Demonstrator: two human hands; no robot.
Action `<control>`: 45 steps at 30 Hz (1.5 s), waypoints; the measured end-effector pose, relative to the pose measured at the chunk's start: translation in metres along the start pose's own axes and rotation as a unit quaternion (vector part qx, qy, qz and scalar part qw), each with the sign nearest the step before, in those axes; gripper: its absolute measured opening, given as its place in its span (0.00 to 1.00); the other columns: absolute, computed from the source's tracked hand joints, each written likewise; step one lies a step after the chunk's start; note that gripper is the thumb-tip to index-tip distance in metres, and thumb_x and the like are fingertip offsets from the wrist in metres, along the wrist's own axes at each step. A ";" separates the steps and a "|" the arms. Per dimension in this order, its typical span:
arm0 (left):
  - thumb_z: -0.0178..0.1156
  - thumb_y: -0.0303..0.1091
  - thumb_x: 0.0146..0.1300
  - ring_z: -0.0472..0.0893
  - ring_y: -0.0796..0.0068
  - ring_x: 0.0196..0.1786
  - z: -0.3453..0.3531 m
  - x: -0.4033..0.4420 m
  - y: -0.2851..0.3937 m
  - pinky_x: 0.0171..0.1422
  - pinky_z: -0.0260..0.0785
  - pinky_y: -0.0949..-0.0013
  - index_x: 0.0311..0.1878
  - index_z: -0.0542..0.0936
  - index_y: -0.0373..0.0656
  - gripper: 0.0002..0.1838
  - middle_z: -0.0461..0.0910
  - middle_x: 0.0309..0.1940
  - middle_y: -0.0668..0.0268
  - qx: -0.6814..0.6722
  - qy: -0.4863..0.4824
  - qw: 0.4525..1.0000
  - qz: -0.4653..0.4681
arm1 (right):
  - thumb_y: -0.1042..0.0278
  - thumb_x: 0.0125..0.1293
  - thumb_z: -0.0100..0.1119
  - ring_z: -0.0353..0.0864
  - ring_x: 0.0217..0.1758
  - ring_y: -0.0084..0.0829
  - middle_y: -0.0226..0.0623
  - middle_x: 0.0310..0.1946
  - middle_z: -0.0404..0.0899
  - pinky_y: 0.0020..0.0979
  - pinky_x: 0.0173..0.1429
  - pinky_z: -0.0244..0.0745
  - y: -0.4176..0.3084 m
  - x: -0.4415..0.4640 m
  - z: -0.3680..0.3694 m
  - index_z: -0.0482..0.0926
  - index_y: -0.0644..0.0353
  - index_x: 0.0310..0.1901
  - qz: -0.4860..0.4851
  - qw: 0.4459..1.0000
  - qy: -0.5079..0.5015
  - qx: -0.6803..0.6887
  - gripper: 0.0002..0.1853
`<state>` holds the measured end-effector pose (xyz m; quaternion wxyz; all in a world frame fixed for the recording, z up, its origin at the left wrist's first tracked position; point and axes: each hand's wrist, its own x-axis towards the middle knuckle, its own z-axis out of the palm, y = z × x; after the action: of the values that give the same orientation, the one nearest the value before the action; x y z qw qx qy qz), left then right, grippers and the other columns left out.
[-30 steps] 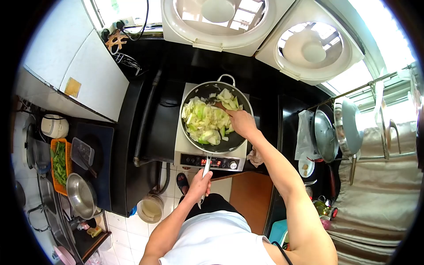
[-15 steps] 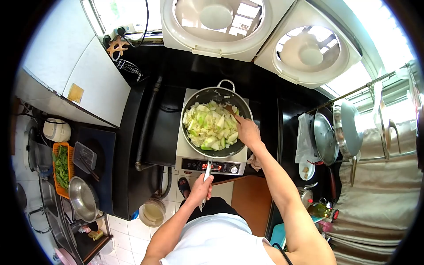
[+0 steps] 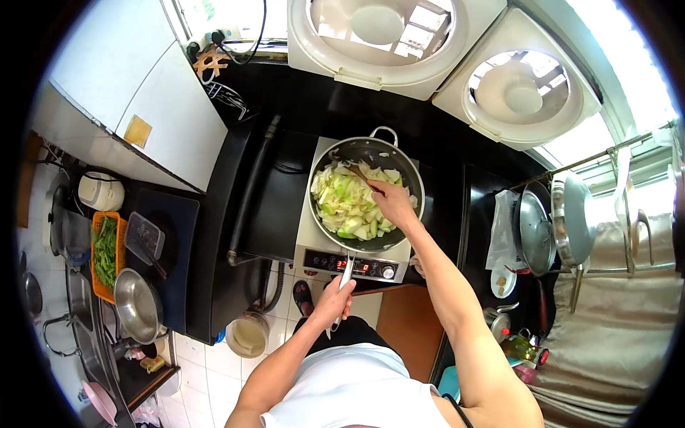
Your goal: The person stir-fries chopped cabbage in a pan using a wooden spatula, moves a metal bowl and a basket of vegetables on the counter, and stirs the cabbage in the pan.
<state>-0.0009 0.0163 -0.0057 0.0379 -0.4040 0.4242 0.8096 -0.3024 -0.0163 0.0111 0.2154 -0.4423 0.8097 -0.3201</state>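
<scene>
A deep wok sits on an induction cooker with a lit red display. Pale green and white chopped vegetable pieces fill much of it. My left hand is closed round the wok's long metal handle. Over the wok, my right hand grips a wooden spatula. The spatula's far end lies at the upper part of the vegetables, and its tip is partly hidden among them.
Left stand an orange basket of leafy greens, a steel bowl and a clear plastic box. A bucket is on the floor. Pans hang from a rack at right, near a small white dish and an oil bottle.
My right hand and the spatula have moved from the wok's right side toward its upper middle. The whole view has shifted slightly. My left hand keeps its hold on the handle.
</scene>
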 end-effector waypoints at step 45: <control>0.55 0.46 0.82 0.70 0.79 0.16 0.002 -0.001 0.005 0.18 0.64 0.71 0.47 0.71 0.45 0.14 0.71 0.26 0.71 0.004 0.001 1.000 -0.001 | 0.68 0.72 0.55 0.89 0.51 0.55 0.56 0.45 0.88 0.47 0.60 0.83 -0.068 -0.134 -0.113 0.85 0.59 0.63 0.104 0.968 -0.210 -0.093 0.21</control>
<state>-0.0037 0.0153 -0.0012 0.0395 -0.4050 0.4274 0.8073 -0.2652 0.1079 0.1479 0.3709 -0.4309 0.8141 -0.1188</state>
